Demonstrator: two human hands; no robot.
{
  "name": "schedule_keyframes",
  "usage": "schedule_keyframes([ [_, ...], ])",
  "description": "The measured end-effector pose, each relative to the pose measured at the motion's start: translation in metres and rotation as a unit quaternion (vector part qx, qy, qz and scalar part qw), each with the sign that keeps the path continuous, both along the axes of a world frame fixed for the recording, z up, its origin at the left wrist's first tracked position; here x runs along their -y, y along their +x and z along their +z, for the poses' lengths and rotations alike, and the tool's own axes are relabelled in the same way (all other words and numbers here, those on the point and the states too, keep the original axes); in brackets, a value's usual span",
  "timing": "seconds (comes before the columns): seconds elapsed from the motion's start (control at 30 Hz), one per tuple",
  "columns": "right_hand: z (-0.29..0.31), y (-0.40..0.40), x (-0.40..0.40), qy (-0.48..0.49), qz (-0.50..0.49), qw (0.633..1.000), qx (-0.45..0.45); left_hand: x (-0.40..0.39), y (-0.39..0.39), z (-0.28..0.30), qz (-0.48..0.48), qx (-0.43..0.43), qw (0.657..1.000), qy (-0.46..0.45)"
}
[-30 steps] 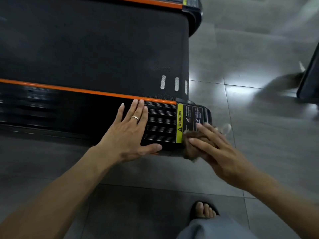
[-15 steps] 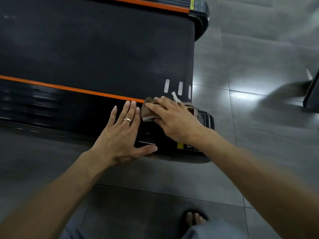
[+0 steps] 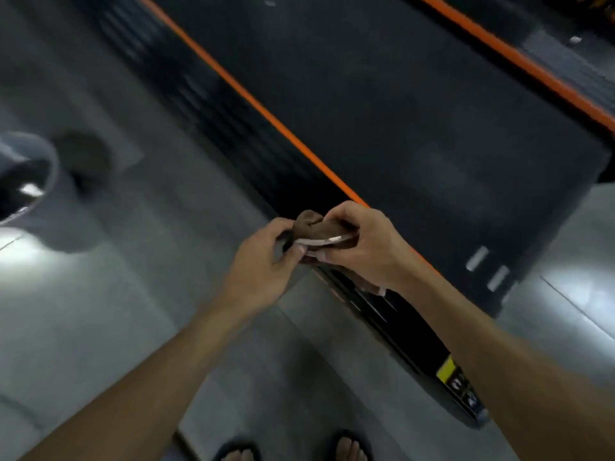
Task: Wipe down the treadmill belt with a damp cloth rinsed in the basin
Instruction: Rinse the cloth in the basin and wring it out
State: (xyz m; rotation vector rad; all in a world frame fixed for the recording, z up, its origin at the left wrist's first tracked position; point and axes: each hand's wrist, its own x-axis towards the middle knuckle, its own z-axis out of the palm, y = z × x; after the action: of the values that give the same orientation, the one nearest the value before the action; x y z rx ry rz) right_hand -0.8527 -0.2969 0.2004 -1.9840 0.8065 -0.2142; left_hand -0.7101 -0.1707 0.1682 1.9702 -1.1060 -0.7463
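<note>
Holding a bunched brown cloth between both hands, a person stands beside a treadmill whose black belt runs diagonally across the head view; the left hand curls its fingers round the cloth's near-left end, pinching it; the right hand closes over the other end, its fingers wrapped about the fabric, with a pale edge of the cloth showing between the two grips; the cloth hangs in the air just above the treadmill's near side rail, whether it touches the rail cannot be told; an orange stripe separates that ribbed black rail from the belt, and a second orange stripe lines the far side; short white marks sit on the belt near its end; a yellow warning label shows on the rail close to the right forearm; a round grey basin, blurred, rests on the grey tiled floor at the left edge, well apart from the hands; two feet in dark sandals appear at the bottom of the frame; bright patches of light reflect off the tiles at left and right.
</note>
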Motion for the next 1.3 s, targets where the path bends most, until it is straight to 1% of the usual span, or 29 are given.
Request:
schedule_keyframes([
  [0.07,0.010,0.042,-0.005,0.032,0.045,0.998,-0.015,-0.019,0.030,0.011,0.077,-0.054,0.996,0.002],
  [0.17,0.022,0.109,-0.022,0.061,0.101,0.993,-0.024,-0.050,0.076,0.021,0.172,-0.082,0.982,0.008],
  [0.23,0.025,0.159,-0.037,0.070,0.133,0.988,-0.018,-0.068,0.111,0.026,0.230,-0.119,0.966,0.005],
  [0.3,0.026,0.213,-0.054,0.095,0.145,0.984,-0.028,-0.088,0.153,0.029,0.265,-0.203,0.942,-0.020],
  [0.33,0.026,0.242,-0.062,0.114,0.148,0.982,-0.035,-0.099,0.176,0.028,0.270,-0.243,0.931,-0.031],
  [0.37,0.026,0.272,-0.070,0.127,0.154,0.979,-0.039,-0.111,0.200,0.024,0.267,-0.265,0.926,-0.038],
  [0.43,0.024,0.335,-0.087,0.142,0.174,0.973,-0.052,-0.135,0.249,0.014,0.268,-0.279,0.921,-0.047],
  [0.5,0.018,0.397,-0.107,0.175,0.184,0.965,-0.073,-0.158,0.299,0.006,0.307,-0.270,0.911,-0.057],
  [0.6,0.003,0.482,-0.137,0.205,0.168,0.959,-0.102,-0.190,0.372,-0.006,0.370,-0.236,0.897,-0.040],
  [0.63,-0.003,0.495,-0.142,0.194,0.155,0.963,-0.102,-0.195,0.383,-0.007,0.370,-0.220,0.902,-0.029],
  [0.77,-0.045,0.585,-0.167,0.082,0.127,0.983,-0.106,-0.230,0.465,-0.024,0.388,-0.175,0.905,0.018],
  [0.87,-0.075,0.646,-0.180,0.070,0.120,0.984,-0.114,-0.244,0.521,-0.043,0.405,-0.148,0.901,0.045],
  [1.0,-0.123,0.729,-0.189,0.048,0.142,0.980,-0.133,-0.247,0.595,-0.081,0.427,-0.136,0.890,0.082],
  [1.07,-0.155,0.766,-0.190,0.037,0.148,0.976,-0.156,-0.246,0.629,-0.107,0.408,-0.107,0.900,0.112],
  [1.13,-0.186,0.793,-0.187,-0.004,0.147,0.972,-0.185,-0.241,0.656,-0.138,0.372,-0.060,0.912,0.162],
  [1.2,-0.217,0.807,-0.189,-0.083,0.149,0.965,-0.198,-0.237,0.673,-0.177,0.347,0.003,0.912,0.218],
  [1.23,-0.233,0.808,-0.190,-0.159,0.174,0.954,-0.186,-0.234,0.677,-0.195,0.344,0.023,0.908,0.238],
  [1.27,-0.249,0.806,-0.194,-0.235,0.225,0.931,-0.164,-0.230,0.678,-0.212,0.338,0.037,0.906,0.253],
  [1.3,-0.264,0.802,-0.198,-0.289,0.290,0.902,-0.140,-0.226,0.678,-0.228,0.328,0.048,0.906,0.262],
])
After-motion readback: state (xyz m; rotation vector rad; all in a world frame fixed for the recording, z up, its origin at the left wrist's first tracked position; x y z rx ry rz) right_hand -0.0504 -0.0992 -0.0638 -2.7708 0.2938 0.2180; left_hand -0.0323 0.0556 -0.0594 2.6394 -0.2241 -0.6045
